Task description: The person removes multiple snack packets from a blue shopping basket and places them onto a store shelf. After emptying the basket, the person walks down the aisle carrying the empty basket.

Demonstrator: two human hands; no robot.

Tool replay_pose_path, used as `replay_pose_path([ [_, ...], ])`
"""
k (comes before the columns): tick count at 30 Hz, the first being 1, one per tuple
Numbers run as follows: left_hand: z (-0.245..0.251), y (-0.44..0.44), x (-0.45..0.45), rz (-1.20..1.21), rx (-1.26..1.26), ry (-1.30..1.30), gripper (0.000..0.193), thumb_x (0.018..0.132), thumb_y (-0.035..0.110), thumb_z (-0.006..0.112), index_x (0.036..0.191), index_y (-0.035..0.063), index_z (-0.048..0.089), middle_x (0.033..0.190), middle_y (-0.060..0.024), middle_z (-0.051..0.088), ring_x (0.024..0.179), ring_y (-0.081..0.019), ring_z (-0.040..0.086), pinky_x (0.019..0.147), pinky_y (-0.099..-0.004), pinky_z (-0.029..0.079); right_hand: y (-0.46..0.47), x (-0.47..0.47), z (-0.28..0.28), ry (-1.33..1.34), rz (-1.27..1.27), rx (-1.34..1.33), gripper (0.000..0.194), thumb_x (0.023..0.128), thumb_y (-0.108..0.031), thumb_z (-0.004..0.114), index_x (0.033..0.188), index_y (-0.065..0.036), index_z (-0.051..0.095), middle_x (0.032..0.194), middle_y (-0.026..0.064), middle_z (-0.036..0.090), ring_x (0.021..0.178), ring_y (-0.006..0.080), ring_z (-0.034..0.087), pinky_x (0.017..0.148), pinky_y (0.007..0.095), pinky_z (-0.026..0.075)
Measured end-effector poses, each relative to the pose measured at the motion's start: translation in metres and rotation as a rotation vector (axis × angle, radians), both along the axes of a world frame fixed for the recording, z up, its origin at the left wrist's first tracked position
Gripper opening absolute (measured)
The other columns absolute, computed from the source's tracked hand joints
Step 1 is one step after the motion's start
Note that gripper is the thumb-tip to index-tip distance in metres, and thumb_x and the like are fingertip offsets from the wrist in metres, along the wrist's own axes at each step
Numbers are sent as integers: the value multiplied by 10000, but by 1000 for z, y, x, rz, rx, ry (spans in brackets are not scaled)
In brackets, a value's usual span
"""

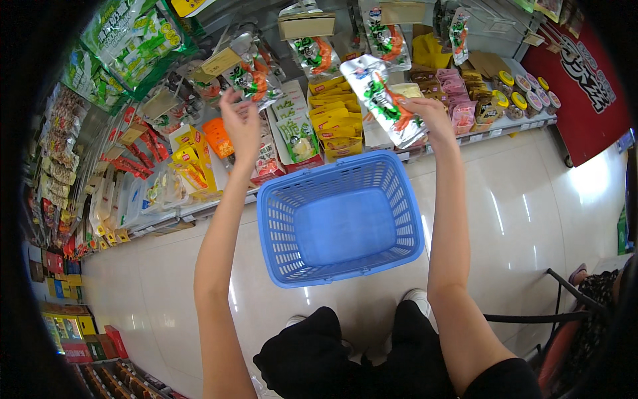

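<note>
My right hand (432, 117) grips the lower right edge of a silver, green and orange snack packet (381, 99), held up in front of the shelf. My left hand (240, 119) is raised with its fingers apart, close below a similar packet (254, 77) hanging from a hook; whether the fingertips touch it I cannot tell. Below and between my forearms stands an empty blue plastic shopping basket (344, 227). More of the same packets (314, 55) hang from hooks at the top. Yellow snack packets (335, 117) fill a box on the shelf between my hands.
Green candy bags (129, 50) hang at upper left. Jars with yellow lids (518, 101) stand on the shelf at right, beside a red display panel (573, 95). A person's patterned clothing (600, 287) and a black metal frame (538, 317) show at lower right. Cartons (89, 346) stand at lower left.
</note>
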State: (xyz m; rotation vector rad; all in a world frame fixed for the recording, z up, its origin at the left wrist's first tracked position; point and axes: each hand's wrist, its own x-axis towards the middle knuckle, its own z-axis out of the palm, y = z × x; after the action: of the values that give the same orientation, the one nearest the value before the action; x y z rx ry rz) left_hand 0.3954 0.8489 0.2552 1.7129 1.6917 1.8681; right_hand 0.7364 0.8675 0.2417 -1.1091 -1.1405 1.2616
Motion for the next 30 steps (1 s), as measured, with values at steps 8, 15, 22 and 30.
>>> replay_pose_path([
  [8, 29, -23, -8, -250, -227, -305, 299, 837, 92, 531, 1127, 19, 520, 973, -63, 586, 864, -141, 545, 739, -258, 436, -9, -61, 4, -60, 83, -51, 181, 778, -78, 615, 899, 48, 662, 805, 87, 656, 707, 132, 606, 649, 242, 463],
  [15, 51, -1, 81, -576, -262, 52, 357, 813, 123, 570, 1147, -1, 551, 1030, -112, 618, 962, -172, 571, 822, -269, 434, 8, -41, -8, 107, -209, -24, 189, 772, -82, 598, 882, 61, 655, 809, 66, 634, 728, 114, 562, 660, 245, 422],
  [22, 72, 56, 182, -853, -489, -514, 787, 824, 224, 561, 1393, -33, 82, 1362, -202, 307, 1160, -243, 456, 957, -368, 394, 18, 8, -6, 283, -260, 28, 244, 836, -108, 543, 972, 78, 624, 850, 44, 615, 781, 104, 509, 715, 241, 375],
  [30, 88, 74, 226, -1045, -485, -625, 519, 873, 350, 505, 1271, 39, 384, 1220, -142, 446, 1120, -223, 450, 925, -367, 384, 18, 35, 13, 326, -267, 90, 252, 859, -73, 500, 1031, 77, 606, 944, 88, 642, 852, 125, 569, 767, 245, 416],
])
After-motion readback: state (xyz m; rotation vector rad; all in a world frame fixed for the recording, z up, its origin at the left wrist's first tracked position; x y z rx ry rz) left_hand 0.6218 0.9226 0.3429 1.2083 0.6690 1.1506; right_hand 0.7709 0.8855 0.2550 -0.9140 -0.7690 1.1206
